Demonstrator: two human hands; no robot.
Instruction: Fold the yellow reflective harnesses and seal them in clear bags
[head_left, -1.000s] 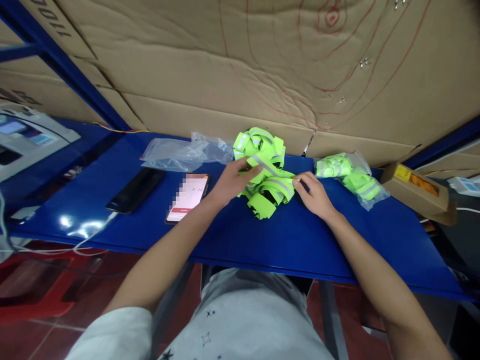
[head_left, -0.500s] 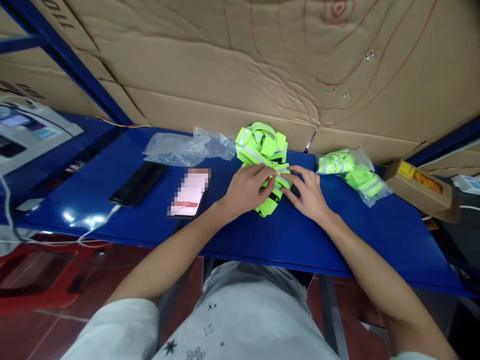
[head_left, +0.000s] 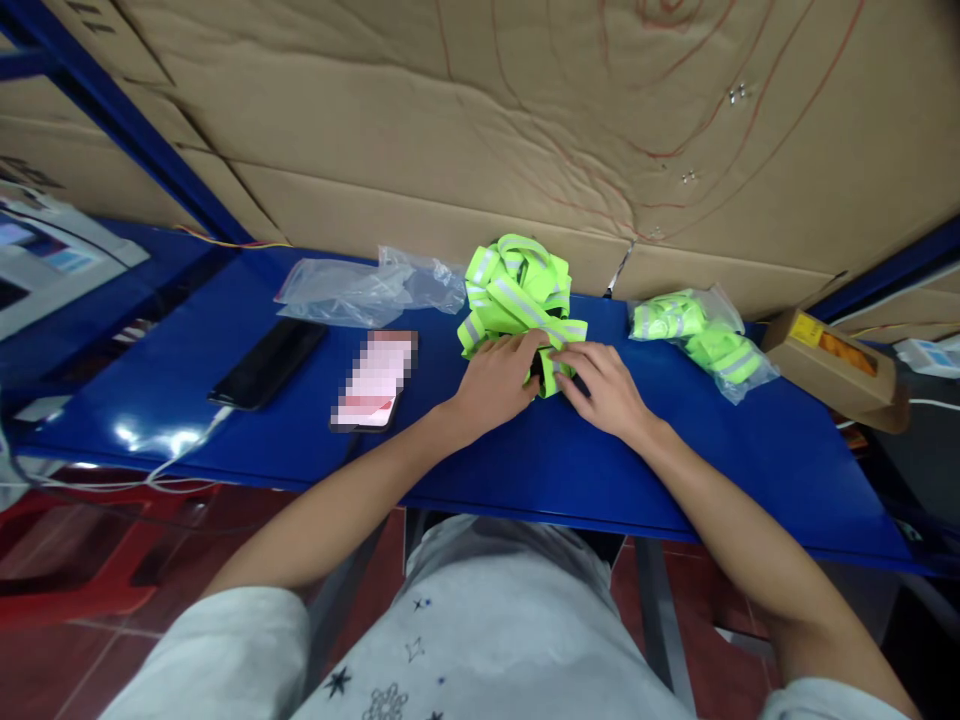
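Note:
A bundle of neon-green reflective straps (head_left: 517, 290) with silver stripes lies heaped on the blue table, near the cardboard wall. At its near end, my left hand (head_left: 496, 383) is closed on a fold of the strapping, fingers bent over it. Facing it from the right, my right hand (head_left: 609, 388) pinches the same strapping between thumb and fingers. A short looped end of strap and a dark part show between the two hands. Some fingertips are hidden behind the folds.
Left of the bundle lie a clear plastic bag (head_left: 337, 288), a black phone (head_left: 268, 362) on a white cable and a lit phone (head_left: 375, 380). To the right are bagged green straps (head_left: 724, 355) and an open cardboard box (head_left: 832, 365). The blue tabletop (head_left: 600, 490) ends near my body.
The strap end that hung toward me is now gathered up between my hands. My hands have drawn slightly closer together, and the view has shifted a little.

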